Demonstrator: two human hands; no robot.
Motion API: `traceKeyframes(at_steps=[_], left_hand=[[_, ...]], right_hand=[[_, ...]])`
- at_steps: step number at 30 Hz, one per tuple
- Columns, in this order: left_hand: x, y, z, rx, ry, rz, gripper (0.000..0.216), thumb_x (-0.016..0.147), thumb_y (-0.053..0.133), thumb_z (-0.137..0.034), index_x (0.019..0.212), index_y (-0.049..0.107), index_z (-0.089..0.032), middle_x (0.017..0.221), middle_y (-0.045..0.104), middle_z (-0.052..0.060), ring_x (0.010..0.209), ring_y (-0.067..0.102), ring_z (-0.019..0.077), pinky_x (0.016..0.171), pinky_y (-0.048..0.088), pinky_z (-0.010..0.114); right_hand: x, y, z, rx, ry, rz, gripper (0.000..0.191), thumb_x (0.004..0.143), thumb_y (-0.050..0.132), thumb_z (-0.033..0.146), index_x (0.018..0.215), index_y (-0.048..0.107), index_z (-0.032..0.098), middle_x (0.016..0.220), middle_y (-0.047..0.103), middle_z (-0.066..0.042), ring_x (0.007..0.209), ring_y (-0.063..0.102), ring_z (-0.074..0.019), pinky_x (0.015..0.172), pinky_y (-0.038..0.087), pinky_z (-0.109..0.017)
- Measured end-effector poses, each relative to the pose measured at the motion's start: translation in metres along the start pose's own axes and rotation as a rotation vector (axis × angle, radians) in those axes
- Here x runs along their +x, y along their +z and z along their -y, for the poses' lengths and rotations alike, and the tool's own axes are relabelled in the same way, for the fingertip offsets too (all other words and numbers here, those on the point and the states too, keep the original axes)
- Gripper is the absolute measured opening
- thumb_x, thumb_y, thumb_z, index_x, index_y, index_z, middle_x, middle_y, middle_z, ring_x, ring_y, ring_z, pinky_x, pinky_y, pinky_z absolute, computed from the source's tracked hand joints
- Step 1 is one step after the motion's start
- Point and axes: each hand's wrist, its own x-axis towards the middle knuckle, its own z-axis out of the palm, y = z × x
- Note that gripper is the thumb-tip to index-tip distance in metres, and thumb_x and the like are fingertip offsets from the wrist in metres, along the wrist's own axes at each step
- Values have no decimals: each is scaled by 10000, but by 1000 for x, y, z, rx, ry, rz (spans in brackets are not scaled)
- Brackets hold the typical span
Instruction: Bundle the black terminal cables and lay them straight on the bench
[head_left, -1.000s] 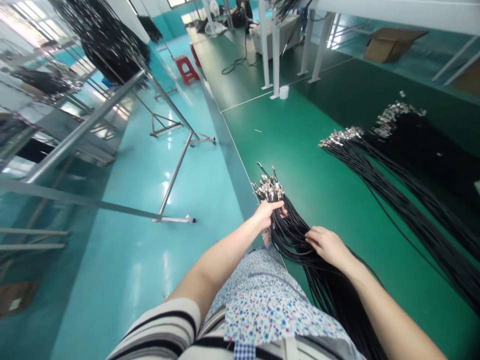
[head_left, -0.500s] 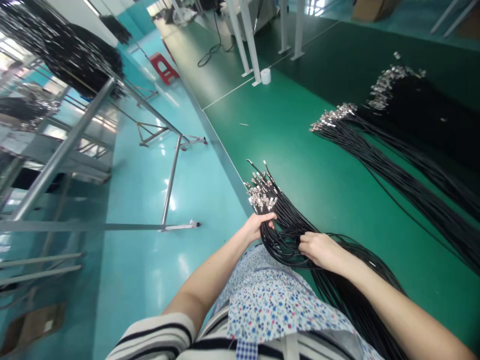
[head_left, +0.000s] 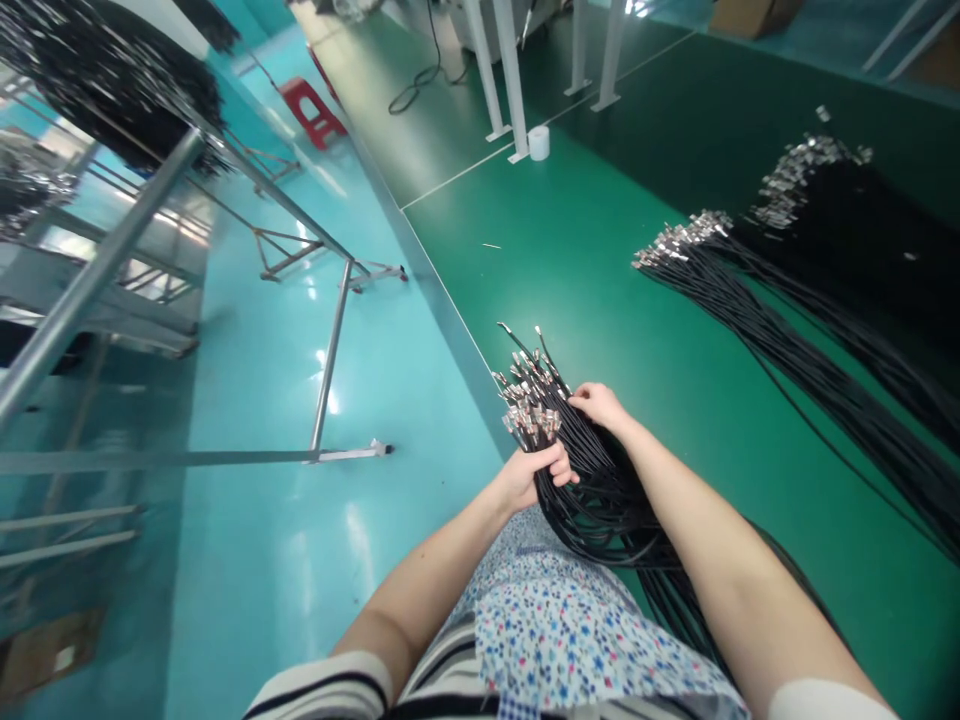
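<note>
A thick bundle of black cables (head_left: 600,490) with silver metal connectors (head_left: 529,400) at its tip lies on the green table (head_left: 600,280) near its left edge. My left hand (head_left: 534,472) is wrapped round the bundle just below the connectors. My right hand (head_left: 598,403) rests on top of the cables close to the connector end, its fingers curled onto the strands. The cables loop and bunch between my two hands and trail back under my right arm.
Two more black cable bundles (head_left: 787,320) with metal ends (head_left: 686,236) lie at the table's right. A metal rack (head_left: 330,350) stands on the teal floor to the left, hung with cables (head_left: 112,90). A red stool (head_left: 311,108) and a white roll (head_left: 538,142) are farther off.
My right hand has slid forward along the bundle from its middle to the connector end. My left hand keeps its grip, and the cables bunch into loops.
</note>
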Motion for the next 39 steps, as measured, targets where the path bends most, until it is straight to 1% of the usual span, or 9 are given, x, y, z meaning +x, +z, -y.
traceKeyframes(at_steps=[5,9,16,23,27,30,33,36,39], left_hand=[[6,4,-1,-61,22,-54,329,690,662,-320,620,391,-147,516,348,-57,447,374,47,633,416,267],[9,-1,3,-127,62,-175,302,668,679,-308,652,428,-142,541,411,-44,459,402,56,633,426,281],[19,18,-5,-239,97,-328,314,618,714,-302,646,451,-131,542,435,-39,462,424,55,580,420,255],[19,37,-6,-93,154,-393,330,569,751,-310,699,522,-113,498,432,-47,430,424,62,487,392,236],[12,28,-8,-39,140,-359,322,573,749,-316,707,550,-101,585,526,2,509,510,90,532,435,242],[5,23,-10,-75,91,-174,319,619,718,-352,733,559,-101,676,559,26,625,563,113,642,470,267],[1,23,-8,-29,120,-69,303,663,682,-357,643,500,-116,568,484,-18,527,511,85,634,462,276],[-2,27,-5,107,231,-146,272,668,675,-318,631,486,-125,499,432,-46,439,429,55,558,422,243],[-5,27,1,261,278,-266,234,629,696,-280,703,552,-112,490,460,-36,424,423,56,491,362,212]], right_hand=[[4,-4,-1,40,1,-11,72,616,577,215,588,601,153,520,556,8,480,480,-92,490,380,-202],[-14,-27,9,151,1,-40,153,668,521,294,676,577,153,585,576,0,475,484,-94,449,392,-204],[-113,-80,24,146,-156,269,188,693,557,340,615,532,170,530,530,17,432,460,-97,432,382,-217],[-191,-78,-3,-105,-313,223,208,775,513,353,682,612,196,648,591,-23,597,525,-146,559,396,-251],[-188,-83,-2,5,-282,307,215,739,568,388,696,655,197,681,627,-34,618,550,-156,580,417,-263],[-168,-85,8,282,-159,142,261,703,604,428,681,641,170,651,633,-40,557,545,-135,567,442,-264],[-143,-73,28,401,-146,72,275,680,620,424,666,608,149,608,617,-34,487,512,-108,520,438,-251],[-129,-50,45,295,-201,137,252,669,612,398,634,589,149,538,582,-14,452,486,-106,471,402,-235],[-133,-31,50,155,-268,42,247,719,554,388,617,584,165,520,565,-4,460,476,-109,470,369,-229]])
